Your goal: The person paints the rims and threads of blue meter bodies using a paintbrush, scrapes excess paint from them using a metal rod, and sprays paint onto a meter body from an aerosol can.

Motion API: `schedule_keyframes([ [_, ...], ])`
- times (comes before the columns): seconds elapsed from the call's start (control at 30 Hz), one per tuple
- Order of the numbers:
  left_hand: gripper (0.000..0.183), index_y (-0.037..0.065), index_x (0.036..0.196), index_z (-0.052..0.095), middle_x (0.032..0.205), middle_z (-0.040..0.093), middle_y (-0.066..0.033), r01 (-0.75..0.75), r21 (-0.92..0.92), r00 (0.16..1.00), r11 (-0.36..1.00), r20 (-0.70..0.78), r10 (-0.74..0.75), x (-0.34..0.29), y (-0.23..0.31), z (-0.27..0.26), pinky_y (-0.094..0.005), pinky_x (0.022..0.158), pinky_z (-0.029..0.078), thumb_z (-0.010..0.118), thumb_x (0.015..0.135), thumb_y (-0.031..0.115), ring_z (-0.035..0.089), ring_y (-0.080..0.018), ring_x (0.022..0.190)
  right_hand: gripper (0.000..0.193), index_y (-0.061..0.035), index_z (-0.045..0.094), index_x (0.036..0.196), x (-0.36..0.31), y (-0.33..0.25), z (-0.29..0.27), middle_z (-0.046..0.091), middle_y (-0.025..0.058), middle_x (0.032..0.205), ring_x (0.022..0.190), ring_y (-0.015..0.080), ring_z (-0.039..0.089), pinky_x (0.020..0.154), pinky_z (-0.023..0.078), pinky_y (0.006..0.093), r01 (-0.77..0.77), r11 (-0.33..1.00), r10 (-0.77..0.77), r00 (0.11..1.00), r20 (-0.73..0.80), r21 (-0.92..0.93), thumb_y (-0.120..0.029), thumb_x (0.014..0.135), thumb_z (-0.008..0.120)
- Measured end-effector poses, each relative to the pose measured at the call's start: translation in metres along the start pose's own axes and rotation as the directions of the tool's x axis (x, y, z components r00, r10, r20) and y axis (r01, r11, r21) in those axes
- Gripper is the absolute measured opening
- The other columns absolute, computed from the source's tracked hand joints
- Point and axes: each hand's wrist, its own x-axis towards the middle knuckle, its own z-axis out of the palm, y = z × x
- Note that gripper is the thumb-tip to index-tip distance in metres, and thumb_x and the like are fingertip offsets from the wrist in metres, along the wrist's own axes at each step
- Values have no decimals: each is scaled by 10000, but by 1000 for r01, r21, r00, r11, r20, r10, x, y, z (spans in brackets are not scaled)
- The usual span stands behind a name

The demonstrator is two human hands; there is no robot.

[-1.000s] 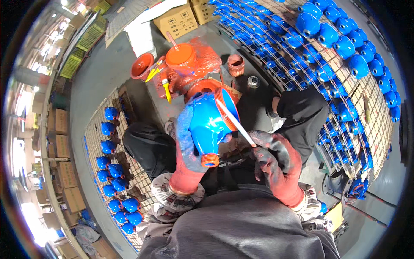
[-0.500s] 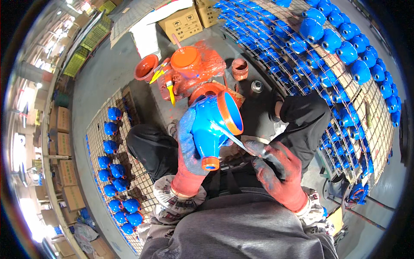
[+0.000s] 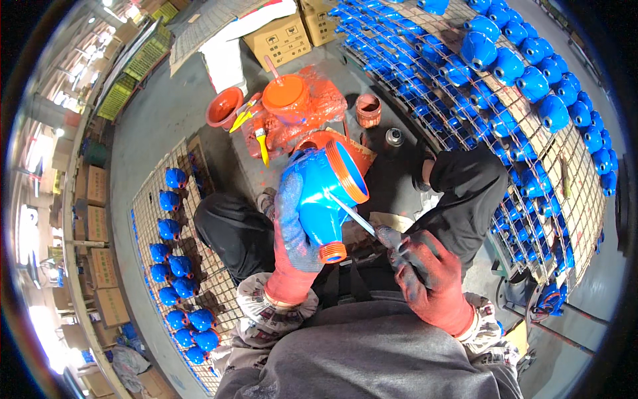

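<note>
My left hand [image 3: 290,233], in a red glove smeared with blue, grips a glossy blue pipe fitting [image 3: 318,203] from its left side. The fitting has orange threads around its wide upper opening and around its narrow lower end. In my gloved right hand [image 3: 428,269] is a slim, straight metal tool [image 3: 355,216], pinched between curled fingers. Its far end meets the blue surface below the wide threaded rim. Whether the tool is a blade or a rod I cannot tell.
An orange-filled bucket [image 3: 286,96], a red bowl [image 3: 224,106], yellow-handled brushes [image 3: 262,146], a stained jar [image 3: 368,110] and a can [image 3: 394,137] stand ahead. Blue fittings cover the left rack [image 3: 219,292] and the larger right rack [image 3: 578,219]. Cartons [image 3: 278,40] stand behind.
The fitting has shifted slightly left and tilted a little. My right fingers have curled in more tightly around the tool, whose angle across the fitting has changed.
</note>
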Motion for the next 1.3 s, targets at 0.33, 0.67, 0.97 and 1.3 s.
schedule_keyframes([
  [0.33,561,120,1442,361,1399,491,-134,0,-487,1000,873,-2,-2,-4,12,23,-454,870,590,582,973,335,603,-315,1153,336,14,564,1136,-2,4,21,586,134,932,646,270,625,553,507,342,52,998,-49,997,-64,39,33,803,605],
  [0.67,637,49,1463,347,1396,481,-137,50,-504,992,862,-78,-103,8,27,14,-403,920,573,674,923,135,592,-258,1176,450,22,552,1232,-2,2,12,600,152,965,677,293,653,596,522,352,103,988,-112,991,-70,-118,36,786,608],
  [0.97,561,32,1435,363,1365,516,-161,48,-453,993,890,-73,-90,7,34,16,-453,926,578,627,953,141,621,-296,1155,387,-12,590,1181,-3,-1,13,598,137,964,668,299,666,583,522,377,-42,999,42,999,-3,-10,16,795,604],
  [1.3,542,69,1462,342,1392,484,-152,-173,-256,984,951,-91,155,-2,20,27,-452,891,574,569,1001,240,612,-308,1158,412,-27,597,1151,2,1,17,563,139,929,640,303,631,569,508,371,66,980,-73,997,-31,-188,25,743,608],
])
